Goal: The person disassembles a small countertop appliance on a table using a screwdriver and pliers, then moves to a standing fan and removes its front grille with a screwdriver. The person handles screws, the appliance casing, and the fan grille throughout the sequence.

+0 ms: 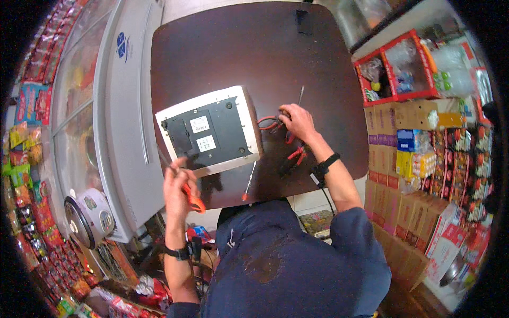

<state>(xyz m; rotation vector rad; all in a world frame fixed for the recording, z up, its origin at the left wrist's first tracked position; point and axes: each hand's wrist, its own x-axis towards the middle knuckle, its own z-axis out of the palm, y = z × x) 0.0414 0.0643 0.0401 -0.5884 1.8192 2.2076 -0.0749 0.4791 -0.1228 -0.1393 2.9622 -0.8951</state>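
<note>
On the dark table (228,47) rests a boxy appliance (180,132), its black underside with two white labels facing up inside a pale casing. My left hand (177,185), by its near-left corner, is closed round a tool with orange handles (195,201); its exact kind is unclear. To the right of the appliance, my right hand (298,123) has its fingers curled down among tools, and what they pinch is hidden. Beside those fingers are red-handled pliers (268,126) and a thin metal shaft (301,94). Nearer me lie a red-and-black tool (292,161) and a slim screwdriver (250,181).
A small black item (304,22) lies at the table's far edge. Left of the table stands a white chest freezer (124,106) with a rice cooker (93,217) at its near end. Cardboard boxes (384,159) and a red crate (395,69) line the right side.
</note>
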